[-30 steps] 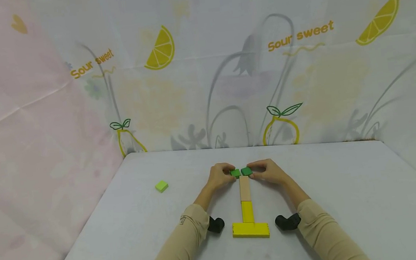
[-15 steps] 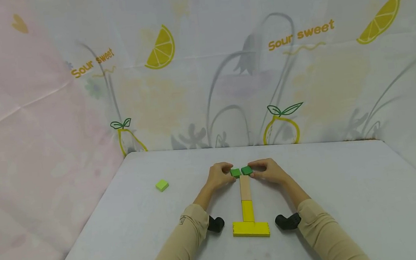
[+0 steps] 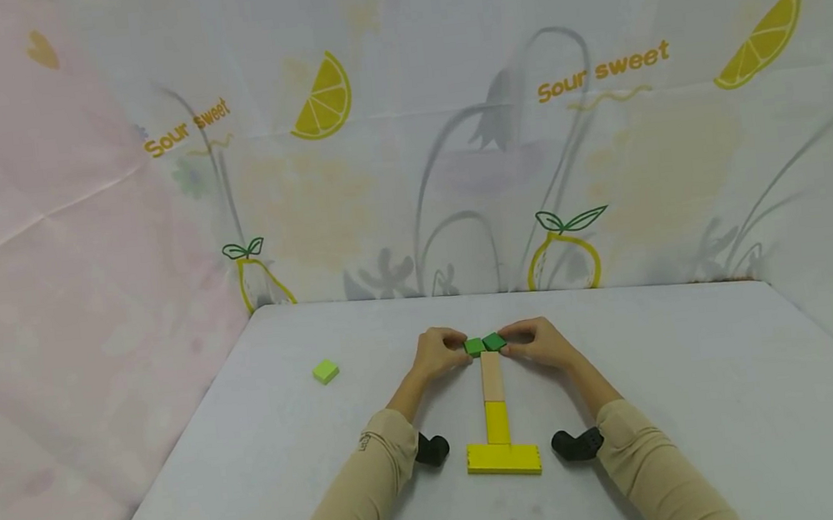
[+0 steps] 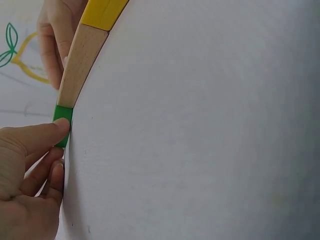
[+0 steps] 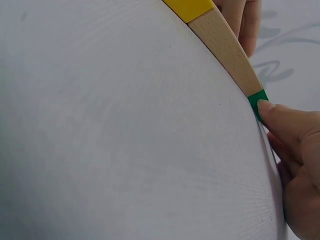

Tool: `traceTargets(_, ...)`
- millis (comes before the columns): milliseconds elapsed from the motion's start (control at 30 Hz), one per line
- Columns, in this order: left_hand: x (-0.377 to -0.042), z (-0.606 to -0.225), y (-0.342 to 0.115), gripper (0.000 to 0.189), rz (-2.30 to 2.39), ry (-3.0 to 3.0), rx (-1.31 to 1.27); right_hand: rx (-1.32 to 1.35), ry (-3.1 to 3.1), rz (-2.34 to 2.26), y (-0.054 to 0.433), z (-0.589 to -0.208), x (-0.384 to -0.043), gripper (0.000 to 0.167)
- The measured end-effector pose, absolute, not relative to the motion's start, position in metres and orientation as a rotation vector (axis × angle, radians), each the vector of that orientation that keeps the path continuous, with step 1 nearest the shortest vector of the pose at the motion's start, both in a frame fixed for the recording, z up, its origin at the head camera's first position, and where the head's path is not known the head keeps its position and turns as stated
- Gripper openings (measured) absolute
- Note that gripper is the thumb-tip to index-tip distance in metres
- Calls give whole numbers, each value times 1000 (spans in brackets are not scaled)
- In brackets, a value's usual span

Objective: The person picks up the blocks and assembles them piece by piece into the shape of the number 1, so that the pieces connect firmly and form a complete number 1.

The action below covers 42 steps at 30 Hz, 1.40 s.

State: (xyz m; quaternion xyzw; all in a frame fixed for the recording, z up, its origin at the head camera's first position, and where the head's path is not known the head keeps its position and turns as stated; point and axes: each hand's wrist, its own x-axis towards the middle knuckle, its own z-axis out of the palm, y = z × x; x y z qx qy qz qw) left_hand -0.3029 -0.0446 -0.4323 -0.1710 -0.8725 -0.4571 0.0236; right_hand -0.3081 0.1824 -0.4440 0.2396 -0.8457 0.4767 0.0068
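Between thumb and fingers my left hand (image 3: pixel 440 352) pinches a green block (image 3: pixel 474 346); in the left wrist view the thumb lies on that green block (image 4: pixel 62 114). My right hand (image 3: pixel 539 343) pinches a darker green block (image 3: pixel 495 342), turned at an angle, its thumb on the green block (image 5: pixel 256 101) in the right wrist view. Both blocks sit side by side at the far end of a plain wooden block (image 3: pixel 491 377). Below that, a yellow block (image 3: pixel 497 422) continues the line to a wide yellow block (image 3: pixel 503 459) lying crosswise.
A light green block (image 3: pixel 326 372) lies apart on the left of the white table (image 3: pixel 257 476). Black wrist devices (image 3: pixel 577 444) sit under both sleeves, on either side of the block line. A printed cloth (image 3: pixel 411 126) hangs behind the table's far edge.
The left green block has shifted slightly right toward the other one. The darker green block has turned a little in the right hand. The other blocks stay put.
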Motion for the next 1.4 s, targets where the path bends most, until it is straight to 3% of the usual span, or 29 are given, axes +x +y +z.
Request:
traceTargets(333,-323,-453,-49,34,-1466,-2622,-642,699,-2630,1533,180,-440,-306,23)
traceTargets(600,-305,-436,-44,32,-1412,-2666,-549,704,-2618,1572,173,-418,-288,20)
traceTargets(933,-303,-432,-42,32,-1403,-2688,-525,686,-2596,1591,182,-444,-306,24)
traceTargets(1400,-302,-432,-43,33,-1428,-2689,-500,671,-2631,1501,182,-447,-309,29)
